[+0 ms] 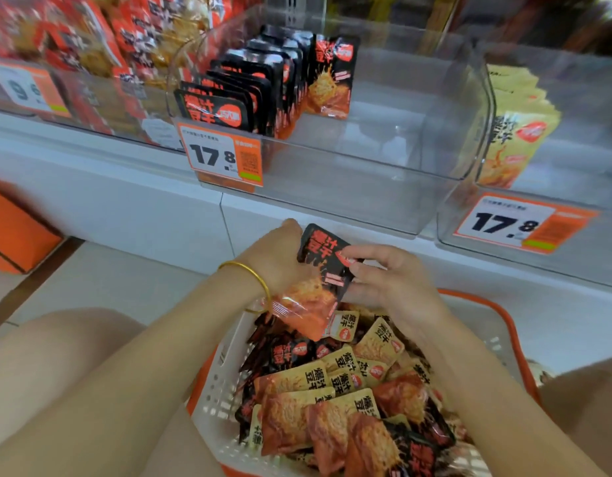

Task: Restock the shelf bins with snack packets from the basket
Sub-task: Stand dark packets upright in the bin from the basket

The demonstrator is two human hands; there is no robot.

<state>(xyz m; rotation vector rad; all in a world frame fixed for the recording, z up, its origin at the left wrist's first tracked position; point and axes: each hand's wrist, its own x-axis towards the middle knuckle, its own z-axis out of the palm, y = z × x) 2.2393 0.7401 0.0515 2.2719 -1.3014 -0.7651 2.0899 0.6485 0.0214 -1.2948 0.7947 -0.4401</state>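
1. Head view, step in hand: the left hand (275,258) and right hand (397,284) meet just below centre, over the 12 o'clock end of the basket (216,387). I judge this the pick-and-square-up step, since packets are out of the basket but not yet in a bin.
2. Grip: the left hand's fingers curl round a black packet (326,256) from its 9 o'clock side. More packets seem bunched beneath it, but I cannot tell how many. The right hand's thumb and fingers pinch the same packet's 3 o'clock edge.
3. Next move, as a judgement: lift toward 12 o'clock, over the front wall of the middle bin (366,191). Then stand the packet upright in the bare stretch on the 3 o'clock side of the black row (249,84). That calls for keeping the glossy packets aligned and clearing the wall's lip.
4. Middle bin: 1 row of black packets stands on its 9 o'clock side. 1 upright packet (332,77) faces forward just beside the row's far end. A price tag (225,156) reading 17.8 hangs on the front.
5. Right bin (469,232), at 3 o'clock: yellow packets (517,125) stand against its 9 o'clock wall.
6. Left bin (91,111), at 10 o'clock: red and yellow packs, too blurred to sort.
7. Basket, at 6 o'clock: a loose heap (345,390) of yellow and black packets lies mixed and piled high, so most of the restocking looks undone.
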